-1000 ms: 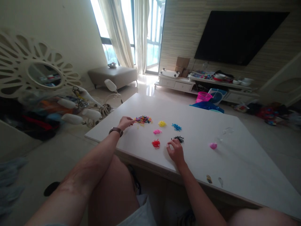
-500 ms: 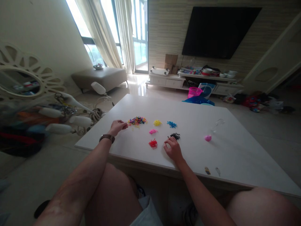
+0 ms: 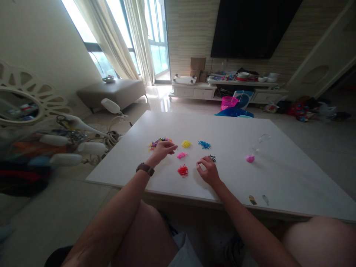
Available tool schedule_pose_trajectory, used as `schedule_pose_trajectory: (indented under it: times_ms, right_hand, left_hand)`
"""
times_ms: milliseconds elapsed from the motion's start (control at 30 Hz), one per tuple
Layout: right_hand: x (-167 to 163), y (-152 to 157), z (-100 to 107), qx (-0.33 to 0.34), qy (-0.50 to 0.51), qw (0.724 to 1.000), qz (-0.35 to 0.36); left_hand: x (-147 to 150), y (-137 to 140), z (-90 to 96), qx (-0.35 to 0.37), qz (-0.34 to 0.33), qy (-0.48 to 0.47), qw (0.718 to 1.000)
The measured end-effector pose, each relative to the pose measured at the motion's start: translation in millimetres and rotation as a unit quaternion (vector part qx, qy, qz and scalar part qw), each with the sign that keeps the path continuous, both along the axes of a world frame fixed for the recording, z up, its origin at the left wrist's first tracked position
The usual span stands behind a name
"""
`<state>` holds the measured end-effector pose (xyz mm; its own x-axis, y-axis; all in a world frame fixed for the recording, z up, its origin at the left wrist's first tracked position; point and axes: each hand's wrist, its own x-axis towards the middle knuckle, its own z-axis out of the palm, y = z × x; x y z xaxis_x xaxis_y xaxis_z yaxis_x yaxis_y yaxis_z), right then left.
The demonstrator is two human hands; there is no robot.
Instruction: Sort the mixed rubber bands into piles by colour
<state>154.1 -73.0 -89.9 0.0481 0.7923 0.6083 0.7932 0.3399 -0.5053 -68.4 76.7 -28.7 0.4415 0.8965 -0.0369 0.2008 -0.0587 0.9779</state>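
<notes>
My left hand (image 3: 164, 150), with a watch at the wrist, reaches over the front of a mixed heap of small coloured bands (image 3: 161, 140) and hides part of it. Its fingertips are pinched between the heap and the yellow pile (image 3: 186, 144); whatever they hold is too small to make out. Just below lies a pink pile (image 3: 182, 155), then a red pile (image 3: 183, 170). My right hand (image 3: 208, 170) rests beside a black pile (image 3: 213, 158), mostly covering it. Its thumb and forefinger curl together, contents unclear. Behind it is a blue pile (image 3: 205, 144).
On the white table (image 3: 233, 137), a pink lump (image 3: 250, 158) with a clear looped piece stands at the right. Two small flat items, one yellowish (image 3: 252, 200), lie near the front edge. A lamp with white shades (image 3: 65, 160) stands left of the table.
My left hand has moved right from the mixed heap's left edge toward the yellow and pink piles, still pinched. My right hand stays near the black pile. The view has tilted slightly down.
</notes>
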Motion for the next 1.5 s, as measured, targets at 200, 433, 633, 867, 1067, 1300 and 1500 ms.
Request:
schedule_pose_trajectory:
  times_ms: [200,433,633,867,1067,1300,1500]
  right_hand:
    - [30,58,34,0.074,-0.014,0.996,-0.052]
    - [38,95,35,0.13,-0.06,0.988,-0.066]
    - [21,79,25,0.115,-0.085,0.99,0.009]
    - [22,73,27,0.126,-0.035,0.99,0.058]
    - [20,70,28,0.129,-0.002,0.989,0.074]
    - [18,71,25,0.123,0.007,0.99,0.073]
    - [16,70,27,0.132,0.016,0.988,0.082]
  left_hand:
    - [74,14,-14.3,-0.067,0.047,-0.172,0.982]
    - [92,10,-14.9,-0.082,0.031,-0.194,0.977]
    - [71,-23,13.7,-0.057,-0.007,-0.153,0.987]
    - [69,-28,12.2,-0.06,0.0,-0.136,0.989]
    - [68,-25,8.6,-0.016,-0.019,-0.108,0.994]
    - [61,-19,8.2,0.017,-0.05,-0.08,0.995]
    - [57,-22,8.2,0.06,-0.035,-0.043,0.997]
